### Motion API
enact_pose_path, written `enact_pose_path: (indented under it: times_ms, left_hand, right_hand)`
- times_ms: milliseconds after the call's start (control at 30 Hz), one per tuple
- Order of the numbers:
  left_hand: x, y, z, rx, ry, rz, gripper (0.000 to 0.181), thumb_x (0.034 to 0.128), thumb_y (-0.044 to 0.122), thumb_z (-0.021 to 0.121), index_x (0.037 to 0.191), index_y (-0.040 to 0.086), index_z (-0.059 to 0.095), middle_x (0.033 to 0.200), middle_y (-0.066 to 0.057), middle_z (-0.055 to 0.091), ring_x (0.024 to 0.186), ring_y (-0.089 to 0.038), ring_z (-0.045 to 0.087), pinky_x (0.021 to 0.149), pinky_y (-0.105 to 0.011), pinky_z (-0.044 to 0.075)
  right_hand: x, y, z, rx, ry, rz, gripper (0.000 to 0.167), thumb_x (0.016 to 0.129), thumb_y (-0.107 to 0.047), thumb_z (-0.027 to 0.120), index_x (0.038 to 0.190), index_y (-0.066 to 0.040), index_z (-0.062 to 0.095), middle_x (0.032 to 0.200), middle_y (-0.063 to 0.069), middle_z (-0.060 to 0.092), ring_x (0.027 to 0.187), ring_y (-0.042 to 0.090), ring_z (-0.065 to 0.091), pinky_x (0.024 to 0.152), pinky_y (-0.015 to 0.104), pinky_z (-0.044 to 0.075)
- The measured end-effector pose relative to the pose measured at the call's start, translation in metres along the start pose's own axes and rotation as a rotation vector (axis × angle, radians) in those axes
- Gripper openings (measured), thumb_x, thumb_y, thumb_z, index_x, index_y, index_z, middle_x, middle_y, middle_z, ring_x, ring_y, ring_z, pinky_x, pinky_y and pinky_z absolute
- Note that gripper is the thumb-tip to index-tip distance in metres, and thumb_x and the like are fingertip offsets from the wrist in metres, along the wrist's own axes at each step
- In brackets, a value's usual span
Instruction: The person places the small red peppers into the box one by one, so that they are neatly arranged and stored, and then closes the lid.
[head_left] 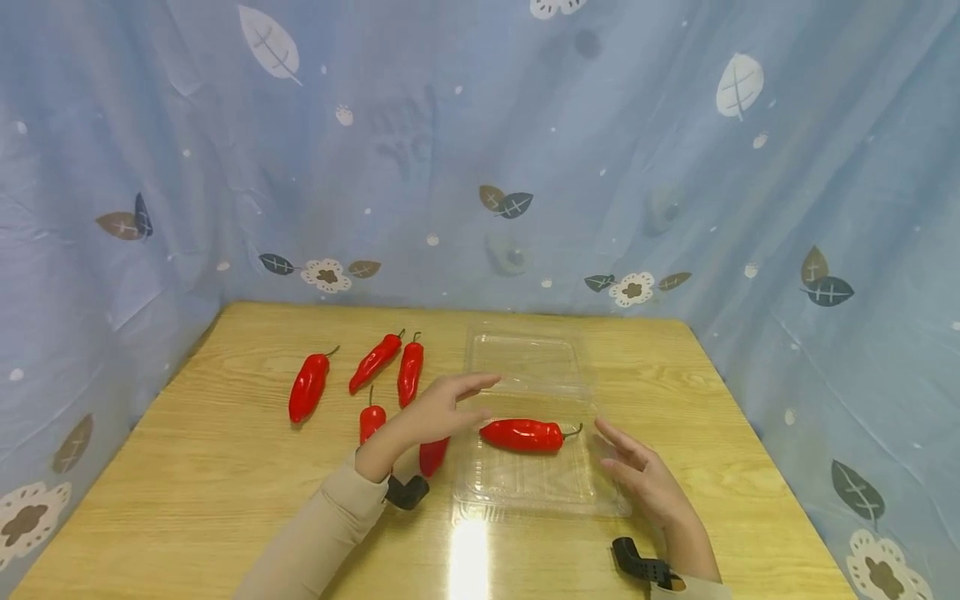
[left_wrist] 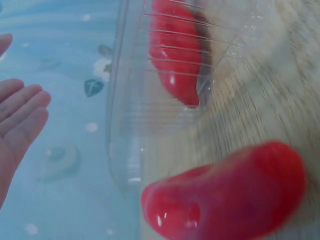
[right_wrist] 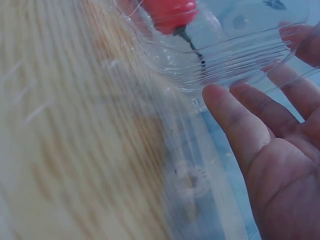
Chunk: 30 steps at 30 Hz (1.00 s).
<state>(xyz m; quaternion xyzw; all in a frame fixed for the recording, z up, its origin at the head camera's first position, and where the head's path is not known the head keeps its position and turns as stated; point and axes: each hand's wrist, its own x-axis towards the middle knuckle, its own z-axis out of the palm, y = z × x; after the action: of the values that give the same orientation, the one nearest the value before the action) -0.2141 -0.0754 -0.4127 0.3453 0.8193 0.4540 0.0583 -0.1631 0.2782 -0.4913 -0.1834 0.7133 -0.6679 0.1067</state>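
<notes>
One red pepper (head_left: 521,435) lies in the clear plastic tray (head_left: 540,490) between your left hand (head_left: 437,412) and right hand (head_left: 649,483), both wide, gripping nothing.

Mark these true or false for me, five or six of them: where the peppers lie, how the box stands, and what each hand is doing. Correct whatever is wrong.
1. A red pepper lies in the clear box. True.
2. Every pepper is in the box. False: other peppers lie on the table, left of the box.
3. The left hand holds nothing. True.
4. The boxed pepper's stem points toward the right hand. True.
5. The right hand grips the boxed pepper. False: its fingers are by the box's right side, apart from the pepper.
6. The lid is shut. False: the lid is open, at the box's far side.
</notes>
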Motion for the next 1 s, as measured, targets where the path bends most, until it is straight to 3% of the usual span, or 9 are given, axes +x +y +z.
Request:
enact_pose_path:
  times_ms: [200,400,533,767,1000]
  left_hand:
    - [-0.029,0.000,-0.003,0.011,0.067,-0.061,0.052,0.0923,0.024,0.061,0.139,0.008,0.047,0.144,-0.007,0.047,0.132,-0.029,0.045,0.107,-0.044,0.039]
    - [-0.057,-0.010,-0.011,-0.048,0.133,-0.146,0.052,0.0911,0.022,0.063,0.139,0.011,0.048,0.144,-0.008,0.047,0.132,-0.030,0.044,0.107,-0.046,0.038]
    - [-0.073,-0.016,-0.018,-0.078,0.173,-0.164,0.053,0.0912,0.019,0.063,0.140,0.007,0.046,0.143,-0.012,0.047,0.130,-0.035,0.045,0.107,-0.048,0.037]
    - [-0.104,-0.025,-0.031,-0.035,0.238,-0.230,0.056,0.0906,0.027,0.064,0.140,0.008,0.046,0.142,-0.013,0.048,0.129,-0.033,0.047,0.105,-0.047,0.039]
    - [-0.125,-0.032,-0.041,-0.045,0.330,-0.261,0.054,0.0917,0.022,0.063,0.139,0.002,0.045,0.141,-0.016,0.049,0.130,-0.035,0.046,0.104,-0.046,0.038]
  right_hand:
    - [-0.004,0.003,0.002,0.012,-0.018,-0.019,0.057,0.096,-0.001,0.047,0.146,0.010,0.020,0.152,0.029,0.009,0.130,-0.004,0.040,0.099,0.012,0.039]
    - [-0.004,0.003,0.003,0.027,-0.015,-0.009,0.057,0.096,-0.002,0.048,0.146,0.009,0.021,0.154,0.023,0.016,0.130,-0.003,0.040,0.098,0.013,0.040]
    - [-0.004,0.002,0.003,0.023,-0.002,0.008,0.058,0.096,-0.002,0.048,0.146,0.009,0.022,0.155,0.021,0.016,0.130,-0.004,0.039,0.098,0.013,0.040]
    - [-0.002,0.002,0.001,0.018,0.015,0.022,0.057,0.095,-0.001,0.048,0.146,0.008,0.023,0.154,0.023,0.016,0.130,-0.001,0.041,0.098,0.013,0.039]
    - [0.000,0.001,-0.002,0.033,-0.004,-0.007,0.057,0.096,-0.001,0.047,0.146,0.008,0.021,0.155,0.021,0.017,0.130,-0.001,0.041,0.099,0.014,0.039]
